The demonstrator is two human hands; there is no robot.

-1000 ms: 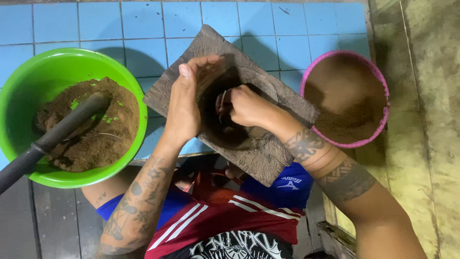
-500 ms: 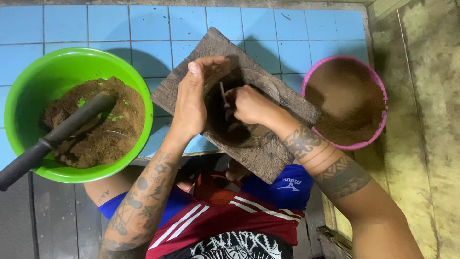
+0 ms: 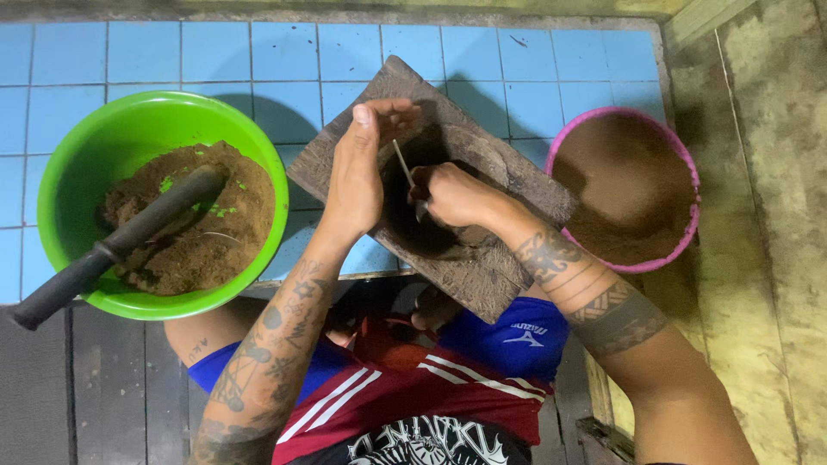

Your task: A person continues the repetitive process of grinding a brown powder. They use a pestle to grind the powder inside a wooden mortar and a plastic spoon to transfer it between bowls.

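A dark wooden block (image 3: 508, 176) with a round hollow lies tilted on the blue tiled surface, over my lap. My left hand (image 3: 360, 168) rests on the hollow's left rim, fingers curled over the edge. My right hand (image 3: 454, 196) is inside the hollow, shut on a thin metal spoon (image 3: 403, 165) whose handle sticks up and to the left. The hollow's inside is dark and its contents are hard to make out.
A green bowl (image 3: 77, 164) at the left holds brown powdery mix with green bits and a black-handled tool (image 3: 112, 245). A pink bowl (image 3: 680, 151) of brown powder stands at the right. Blue tiles (image 3: 284, 52) lie behind; a rough concrete wall (image 3: 775, 172) is at the right.
My right hand has shifted slightly inside the hollow and the spoon handle now tilts more up-left. My left hand stays on the rim. The view has drifted a little.
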